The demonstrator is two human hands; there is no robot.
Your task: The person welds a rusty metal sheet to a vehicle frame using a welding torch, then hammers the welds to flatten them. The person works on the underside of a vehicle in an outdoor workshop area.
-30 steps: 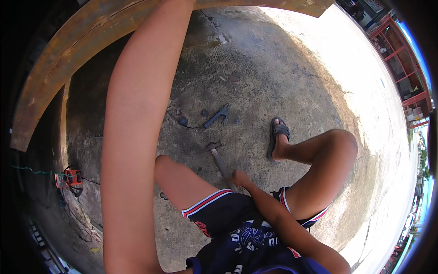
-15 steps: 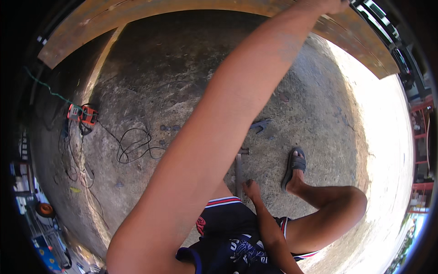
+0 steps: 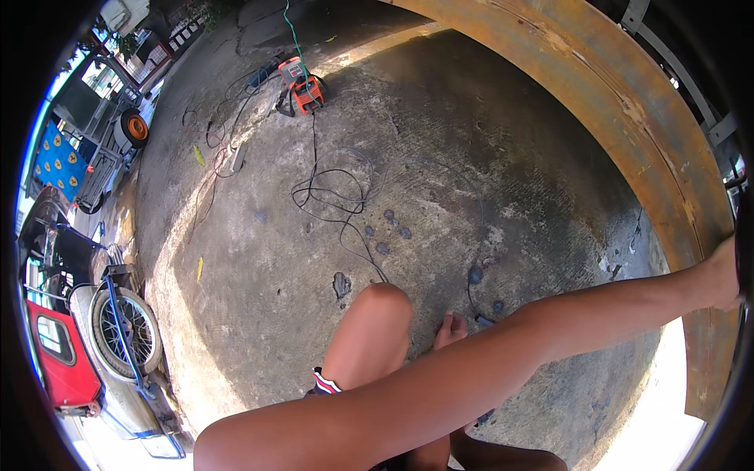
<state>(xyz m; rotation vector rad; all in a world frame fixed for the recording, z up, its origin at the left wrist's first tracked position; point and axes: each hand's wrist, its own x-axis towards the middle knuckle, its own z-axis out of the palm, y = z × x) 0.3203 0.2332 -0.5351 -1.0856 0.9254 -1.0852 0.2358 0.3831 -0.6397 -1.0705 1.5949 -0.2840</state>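
Note:
My left arm stretches across the view to the right. Its hand [image 3: 721, 275] rests at a long rust-brown metal beam [image 3: 667, 161], its fingers cut off by the dark rim. Below the beam and beyond my raised knee [image 3: 377, 314], my right hand [image 3: 450, 330] is low over the concrete with fingers curled. My left forearm covers the rest of it, and what it holds, if anything, is hidden. Beside it, a blue-grey stick-like piece [image 3: 484, 320] lies at the end of a thin black cable [image 3: 481, 212].
An orange portable machine [image 3: 306, 90] with a green cord [image 3: 292, 31] stands on the concrete at the far left. A looped black cable [image 3: 338, 200] and several dark round lumps [image 3: 382, 248] lie nearer. At the left edge are a red vehicle [image 3: 67, 357] and a spoked wheel [image 3: 126, 330].
My view has swung left, so the beam now runs down the right side and the vehicles show. My left arm still reaches to the beam. The hammer-like tool near my right hand is out of sight.

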